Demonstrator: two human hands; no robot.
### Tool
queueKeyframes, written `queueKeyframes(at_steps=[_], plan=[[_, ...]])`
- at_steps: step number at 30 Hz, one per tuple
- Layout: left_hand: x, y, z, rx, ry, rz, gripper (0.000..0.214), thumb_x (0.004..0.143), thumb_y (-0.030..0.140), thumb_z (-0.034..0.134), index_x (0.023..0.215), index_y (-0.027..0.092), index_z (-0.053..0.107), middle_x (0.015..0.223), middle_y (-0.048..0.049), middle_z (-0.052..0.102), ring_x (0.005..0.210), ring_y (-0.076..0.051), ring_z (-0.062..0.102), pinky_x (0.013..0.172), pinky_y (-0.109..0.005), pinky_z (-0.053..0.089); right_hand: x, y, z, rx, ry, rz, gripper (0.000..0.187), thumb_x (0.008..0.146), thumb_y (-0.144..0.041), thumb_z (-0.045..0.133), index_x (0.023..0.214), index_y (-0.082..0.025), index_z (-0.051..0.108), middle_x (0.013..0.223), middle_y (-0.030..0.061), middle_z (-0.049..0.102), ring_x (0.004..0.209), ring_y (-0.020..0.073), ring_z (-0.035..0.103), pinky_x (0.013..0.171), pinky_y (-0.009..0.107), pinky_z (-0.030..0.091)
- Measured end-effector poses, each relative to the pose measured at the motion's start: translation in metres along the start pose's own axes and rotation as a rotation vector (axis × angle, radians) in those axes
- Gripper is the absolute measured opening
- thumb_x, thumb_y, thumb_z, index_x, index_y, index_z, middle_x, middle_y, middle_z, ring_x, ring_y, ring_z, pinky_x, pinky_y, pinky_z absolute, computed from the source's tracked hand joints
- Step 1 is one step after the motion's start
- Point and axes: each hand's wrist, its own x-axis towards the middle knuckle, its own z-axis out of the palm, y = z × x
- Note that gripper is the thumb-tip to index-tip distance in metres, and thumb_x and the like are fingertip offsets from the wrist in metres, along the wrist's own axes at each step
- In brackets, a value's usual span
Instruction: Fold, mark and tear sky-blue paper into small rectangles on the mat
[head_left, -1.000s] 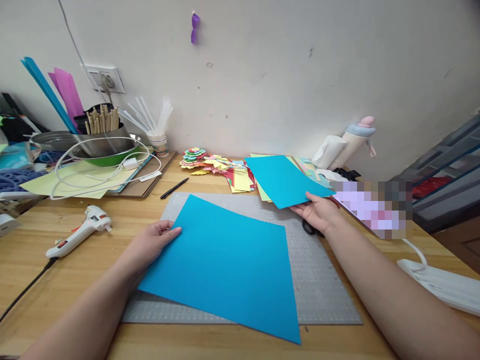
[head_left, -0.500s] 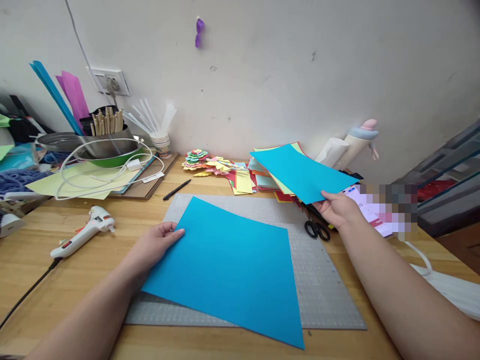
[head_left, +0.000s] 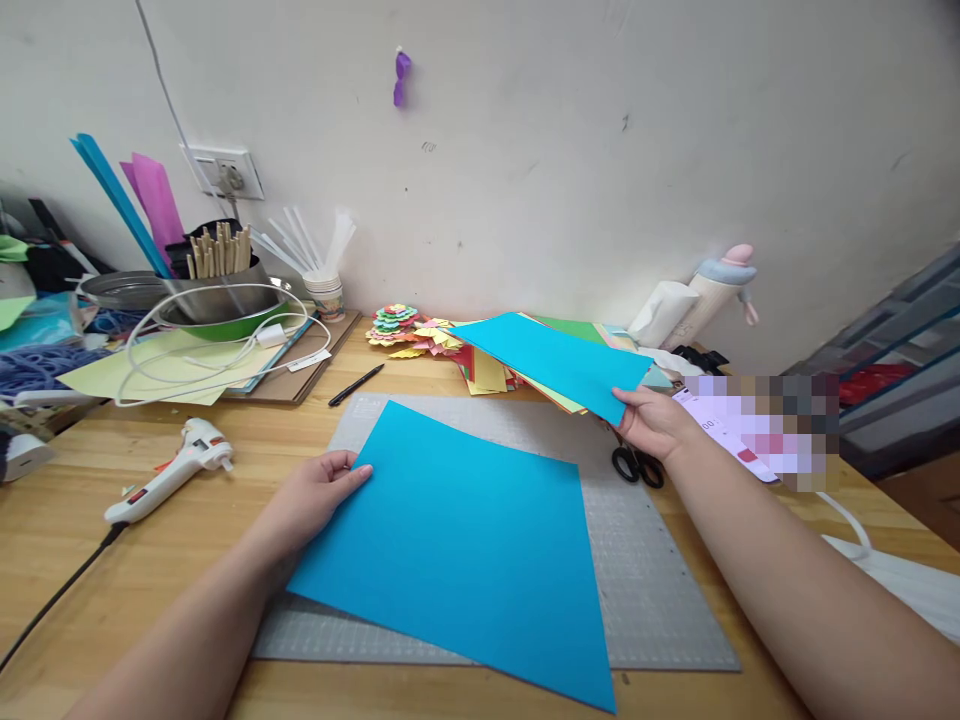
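My left hand (head_left: 328, 490) pinches the left edge of a large blue sheet of paper (head_left: 465, 555), held over the grey cutting mat (head_left: 652, 600). Its thumb lies on top and the other fingers curl at the edge. At the back right, my right hand (head_left: 654, 424) grips the near right corner of a second blue sheet (head_left: 551, 362) between thumb and fingers. That sheet covers part of a pile of coloured papers (head_left: 574, 328). Just below my right hand are the black handles of scissors (head_left: 637, 467), their blades hidden.
A white glue gun (head_left: 172, 472) with a black cord lies left of the mat. Behind the mat are a black pen (head_left: 356, 385) and layered paper flowers (head_left: 396, 322). A pot of wooden sticks (head_left: 219, 250) stands back left. A partly blurred phone (head_left: 724, 430) lies at right.
My right hand has moved slightly left with the smaller-looking blue sheet, which now reaches farther left over the paper pile. My left hand keeps its hold on the large blue sheet.
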Motion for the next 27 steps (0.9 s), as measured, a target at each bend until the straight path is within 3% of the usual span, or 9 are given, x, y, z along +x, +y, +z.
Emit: queueKeyframes(at_steps=[4,8,12,15,19,21,24,27], plan=[[0.000,-0.002,0.000,0.010,0.012,-0.008,0.047,0.065,0.066,0.066,0.072,0.021,0.055,0.058,0.0053,0.052,0.054,-0.014,0.046,0.052,-0.024,0.036,0.028,-0.010,-0.006,-0.089,0.095,0.010,0.039,0.088,-0.007,0.049,0.123,-0.022,0.056,0.109,0.0058,0.071,0.084,0.0190,0.071,0.075,0.038,0.060],[0.000,-0.001,0.000,0.017,0.025,-0.008,0.048,0.064,0.067,0.066,0.074,0.020,0.056,0.060,0.0049,0.054,0.055,-0.015,0.048,0.053,-0.025,0.037,0.043,-0.011,-0.021,-0.192,0.293,-0.015,0.032,0.094,-0.030,0.055,0.123,-0.018,0.055,0.121,0.0091,0.060,0.100,0.0213,0.063,0.083,0.042,0.055],[0.000,-0.001,0.001,0.032,0.068,-0.010,0.050,0.063,0.067,0.065,0.079,0.020,0.060,0.061,0.0040,0.056,0.056,-0.016,0.049,0.055,-0.026,0.038,0.041,-0.010,-0.027,-0.330,0.408,-0.059,0.035,0.093,-0.035,0.057,0.123,-0.018,0.056,0.123,0.0092,0.058,0.102,0.0218,0.061,0.084,0.043,0.053],[-0.001,-0.001,0.002,0.018,0.095,-0.020,0.057,0.062,0.066,0.065,0.096,0.020,0.061,0.064,0.0032,0.061,0.056,-0.017,0.051,0.054,-0.027,0.039,0.028,-0.014,-0.019,-0.468,0.419,-0.118,0.035,0.091,-0.032,0.060,0.124,-0.018,0.056,0.126,0.0104,0.057,0.108,0.0245,0.059,0.091,0.047,0.051],[-0.004,0.004,0.000,-0.022,0.090,-0.036,0.070,0.061,0.065,0.066,0.112,0.018,0.058,0.067,0.0009,0.065,0.057,-0.019,0.056,0.054,-0.029,0.044,-0.014,-0.020,0.007,-0.650,0.400,-0.252,0.060,0.073,-0.017,0.076,0.129,-0.022,0.056,0.146,0.0086,0.045,0.141,0.0336,0.028,0.117,0.053,0.018],[-0.009,0.011,-0.003,-0.047,0.079,-0.034,0.079,0.061,0.063,0.066,0.124,0.018,0.053,0.070,0.0000,0.067,0.060,-0.020,0.059,0.056,-0.030,0.047,-0.049,-0.018,0.020,-0.711,0.276,-0.309,0.058,0.071,-0.020,0.078,0.126,-0.031,0.061,0.144,0.0010,0.049,0.141,0.0290,0.032,0.119,0.047,0.019],[-0.022,0.017,-0.008,-0.119,0.126,-0.052,0.090,0.062,0.059,0.067,0.141,0.026,0.038,0.082,-0.0002,0.071,0.066,-0.021,0.063,0.061,-0.032,0.052,-0.113,-0.009,0.033,-0.948,-0.162,-0.356,0.059,0.075,-0.033,0.076,0.131,-0.036,0.058,0.148,0.0020,0.045,0.139,0.0342,0.034,0.113,0.056,0.027],[-0.046,0.011,-0.008,-0.137,0.326,-0.143,0.071,0.062,0.058,0.067,0.126,0.029,0.057,0.095,-0.0029,0.071,0.070,-0.024,0.065,0.056,-0.033,0.053,-0.174,0.000,0.038,-1.205,-0.509,-0.498,0.069,0.079,-0.041,0.070,0.143,-0.037,0.044,0.153,0.0029,0.035,0.140,0.0375,0.030,0.105,0.061,0.038]])
